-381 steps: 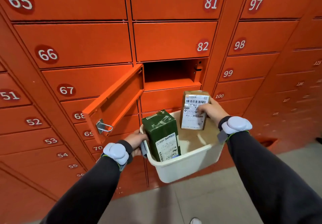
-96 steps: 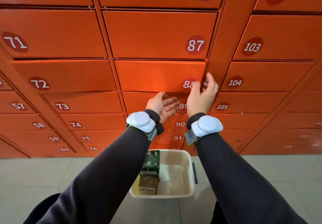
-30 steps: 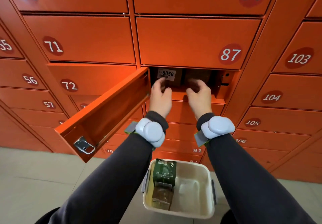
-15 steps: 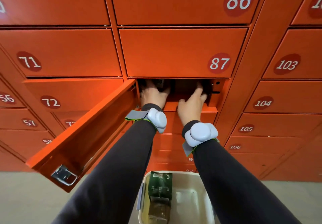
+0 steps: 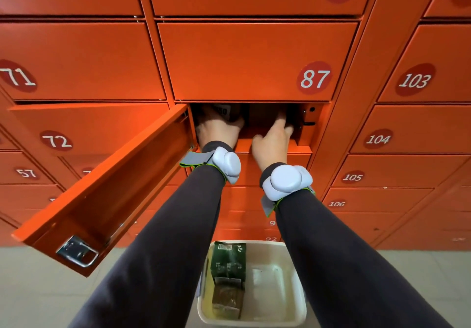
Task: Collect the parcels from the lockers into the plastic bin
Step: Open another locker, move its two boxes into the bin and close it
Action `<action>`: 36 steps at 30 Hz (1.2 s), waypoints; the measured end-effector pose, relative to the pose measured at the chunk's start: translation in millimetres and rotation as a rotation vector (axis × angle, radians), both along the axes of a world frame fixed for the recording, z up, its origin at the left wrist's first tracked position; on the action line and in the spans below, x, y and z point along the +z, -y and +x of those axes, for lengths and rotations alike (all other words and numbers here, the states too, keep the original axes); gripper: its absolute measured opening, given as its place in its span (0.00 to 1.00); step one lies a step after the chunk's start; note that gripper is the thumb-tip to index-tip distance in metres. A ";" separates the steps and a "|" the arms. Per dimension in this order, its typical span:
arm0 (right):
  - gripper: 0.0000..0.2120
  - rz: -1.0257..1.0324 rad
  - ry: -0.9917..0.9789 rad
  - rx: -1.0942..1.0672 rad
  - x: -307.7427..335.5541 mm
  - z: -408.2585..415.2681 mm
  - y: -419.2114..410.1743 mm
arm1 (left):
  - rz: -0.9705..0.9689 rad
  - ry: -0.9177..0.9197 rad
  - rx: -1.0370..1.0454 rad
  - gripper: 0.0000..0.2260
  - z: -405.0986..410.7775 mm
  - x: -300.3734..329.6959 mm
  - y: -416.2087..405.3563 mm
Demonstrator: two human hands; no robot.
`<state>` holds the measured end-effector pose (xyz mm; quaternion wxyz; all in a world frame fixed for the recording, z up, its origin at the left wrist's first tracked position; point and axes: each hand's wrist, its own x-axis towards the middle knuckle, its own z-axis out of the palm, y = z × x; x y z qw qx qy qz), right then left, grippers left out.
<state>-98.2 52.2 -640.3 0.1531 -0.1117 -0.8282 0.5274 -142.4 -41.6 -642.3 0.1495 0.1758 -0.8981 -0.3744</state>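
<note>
A wall of orange lockers (image 5: 254, 60) fills the view, and one locker just under number 87 stands open, its door (image 5: 107, 190) swung out to the left. On the floor below, between the two forearms, sits the plastic bin (image 5: 277, 299). Two parcels already lie in its left half: a green box (image 5: 228, 261) and, touching it at the near end, a brown one (image 5: 226, 302). The right half of the bin is bare. So part of the collecting is done, and at least one more parcel is left, judging by the open locker.

That parcel (image 5: 226, 111) is a dark box inside the locker, its white label partly showing above the left hand (image 5: 216, 130). The left hand is curled against its front face; whether the fingers have closed on it I cannot tell, as they are hidden in the shadow. The right hand (image 5: 271, 139) reaches into the right part of the locker with the fingers stretched forward and loosely spread, holding nothing that shows.
</note>
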 end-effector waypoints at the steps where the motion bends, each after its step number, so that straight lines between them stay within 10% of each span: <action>1: 0.33 -0.004 -0.001 0.006 -0.1 0.6 0.4 | -0.038 -0.027 0.022 0.35 5.8 -0.4 -1.0; 11: 0.18 -0.302 -0.099 0.196 -0.3 5.9 -15.9 | -0.002 -0.181 0.066 0.49 42.2 1.1 -18.1; 23: 0.18 -0.363 -0.130 0.224 -7.1 2.7 -24.5 | 0.329 -0.283 -0.039 0.24 76.4 -4.4 -26.1; 36: 0.16 -0.496 -0.223 0.052 -7.7 17.4 -18.0 | 0.570 -0.176 0.015 0.27 87.9 9.8 -9.1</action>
